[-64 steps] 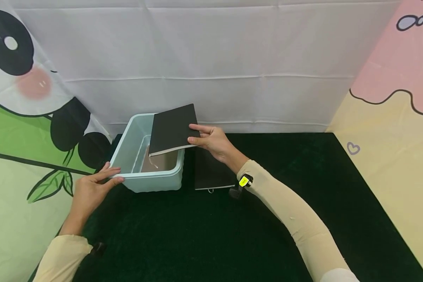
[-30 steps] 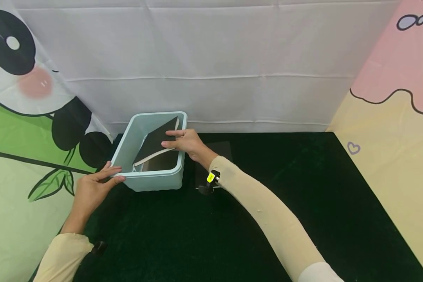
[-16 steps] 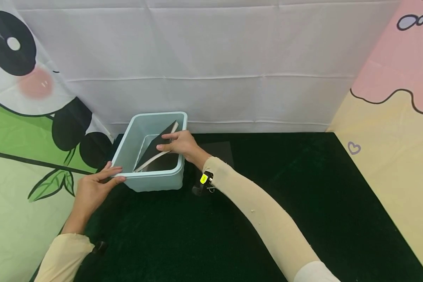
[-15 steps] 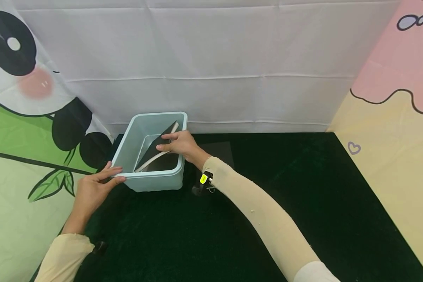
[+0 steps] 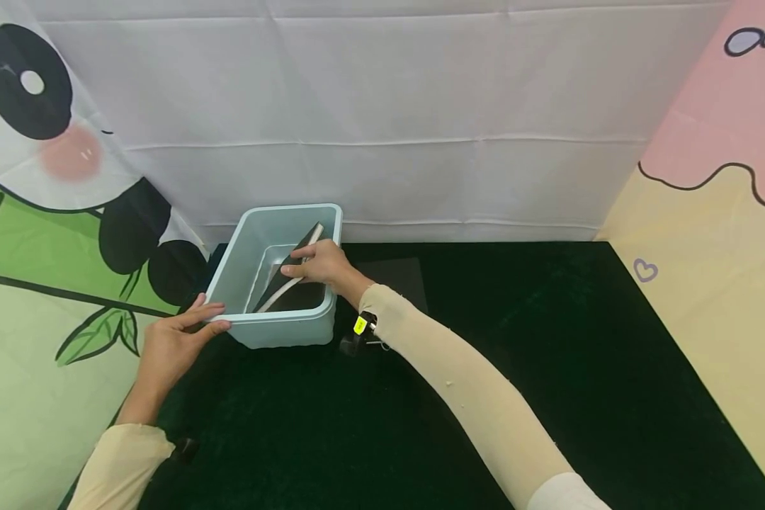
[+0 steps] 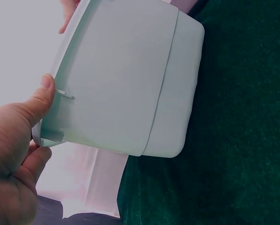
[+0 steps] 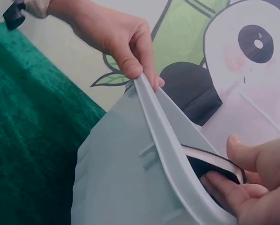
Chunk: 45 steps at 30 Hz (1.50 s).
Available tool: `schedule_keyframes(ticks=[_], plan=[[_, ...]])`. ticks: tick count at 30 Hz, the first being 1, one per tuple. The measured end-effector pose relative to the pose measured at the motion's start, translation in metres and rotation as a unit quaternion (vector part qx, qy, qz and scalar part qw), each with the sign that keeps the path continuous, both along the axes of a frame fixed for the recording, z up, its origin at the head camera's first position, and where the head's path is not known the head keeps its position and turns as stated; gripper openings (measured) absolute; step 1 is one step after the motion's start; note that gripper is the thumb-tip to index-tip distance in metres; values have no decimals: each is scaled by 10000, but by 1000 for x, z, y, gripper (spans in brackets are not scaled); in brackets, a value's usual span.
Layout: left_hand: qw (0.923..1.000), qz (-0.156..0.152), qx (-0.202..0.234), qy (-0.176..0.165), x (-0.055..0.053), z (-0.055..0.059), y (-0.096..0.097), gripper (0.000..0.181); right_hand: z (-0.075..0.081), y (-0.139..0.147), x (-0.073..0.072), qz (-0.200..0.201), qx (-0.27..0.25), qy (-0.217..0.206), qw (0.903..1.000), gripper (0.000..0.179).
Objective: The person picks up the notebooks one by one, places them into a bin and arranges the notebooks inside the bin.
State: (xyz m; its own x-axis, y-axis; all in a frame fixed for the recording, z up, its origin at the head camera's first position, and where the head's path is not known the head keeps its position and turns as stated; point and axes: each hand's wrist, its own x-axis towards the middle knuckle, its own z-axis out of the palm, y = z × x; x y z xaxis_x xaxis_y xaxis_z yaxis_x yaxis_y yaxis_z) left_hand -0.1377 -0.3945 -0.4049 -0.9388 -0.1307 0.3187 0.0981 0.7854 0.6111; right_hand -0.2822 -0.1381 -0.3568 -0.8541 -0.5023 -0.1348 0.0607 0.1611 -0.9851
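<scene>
A light blue plastic bin point(image 5: 287, 333) stands at the back left of the table. My left hand point(image 5: 175, 343) pinches its near left corner; in the left wrist view the thumb lies on the outer side of the rim. Inside the bin, my right hand point(image 5: 325, 265) grips a black notebook point(image 5: 277, 285) by its pale page edge, thumb on one side and fingers on the other. The notebook leans slantwise, its page edge facing up and slightly bowed. In the right wrist view, the bin's wall hides its lower part.
Beside the bin, a second black notebook point(image 5: 400, 275) lies flat, partly under my right forearm. Something flat and brownish point(image 5: 274, 269) shows on the bin's floor. A dark green cloth point(image 5: 331, 425) covers the table; a white curtain point(image 5: 421, 106) hangs behind it.
My right hand has carried the black notebook from above the bin's right rim left and down into it, tilting it from nearly flat to slanted. My left hand has stayed on the corner.
</scene>
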Motion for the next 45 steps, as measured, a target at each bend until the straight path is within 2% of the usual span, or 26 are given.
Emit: schedule_keyframes(ticks=[9, 14, 16, 19, 23, 26, 30, 34, 37, 40, 45], plan=[[9997, -24, 212, -107, 0, 3, 4, 40, 0, -1, -2, 919, 147, -383, 9949, 59], [9997, -47, 219, -73, -1, 4, 4, 40, -1, 5, -4, 1220, 531, 27, 9911, 62], [9997, -45, 217, -75, -2, 4, 4, 40, -2, 9, -4, 1267, 539, 215, 9902, 61], [9997, -57, 215, -129, -2, 5, 3, 41, -2, 17, -5, 1387, 301, 358, 9892, 58], [9995, -72, 269, -142, -2, 5, 4, 42, -4, 32, -8, 1528, -310, 412, 9869, 53], [9994, -85, 315, -126, -1, 4, 4, 42, -5, 49, -9, 1460, -615, 443, 9864, 49], [9994, -43, 312, -159, -2, 3, 4, 42, -7, 79, -10, 1194, -599, 637, 9890, 47], [9993, -15, 340, -145, -2, 3, 4, 43, -10, 112, -10, 732, -297, 939, 9924, 43], [9992, -1, 363, -145, -2, 3, 4, 43, -15, 135, -8, 310, 212, 1182, 9923, 38], [9992, 37, 358, -163, -2, 3, 4, 43, -24, 155, -6, -29, 815, 1449, 9861, 36], [9992, 70, 353, -173, -1, 3, 4, 44, -46, 180, -1, -306, 1628, 2010, 9655, 35]])
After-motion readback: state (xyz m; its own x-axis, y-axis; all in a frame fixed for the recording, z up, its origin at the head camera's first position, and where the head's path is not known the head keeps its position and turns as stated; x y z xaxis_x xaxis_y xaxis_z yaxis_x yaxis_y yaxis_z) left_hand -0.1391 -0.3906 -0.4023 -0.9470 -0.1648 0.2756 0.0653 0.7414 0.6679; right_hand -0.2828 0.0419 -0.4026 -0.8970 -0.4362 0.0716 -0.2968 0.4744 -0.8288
